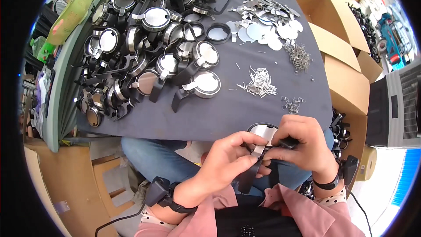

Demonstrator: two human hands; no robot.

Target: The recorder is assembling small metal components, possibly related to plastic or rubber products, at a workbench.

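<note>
Low at the near edge of the table, my left hand (pixel 232 158) is closed on a round metal-faced lid (pixel 264 131) with a black rim and a black handle that points down toward my lap. A small metal tab (pixel 258 151) sits at the joint between disc and handle, by my left fingertips. My right hand (pixel 302 142) is closed beside that joint, thumb and fingers pinched against it. A dark rounded piece (pixel 288 143) shows within its curled fingers; what it belongs to is hidden.
Many similar lids (pixel 157 17) with black handles are heaped at the left. At the right lie flat metal discs (pixel 263 30), small springs (pixel 299 57), a pile of metal pins (pixel 261 83) and small clips (pixel 293 104). Open cardboard boxes (pixel 344 61) stand along the right edge.
</note>
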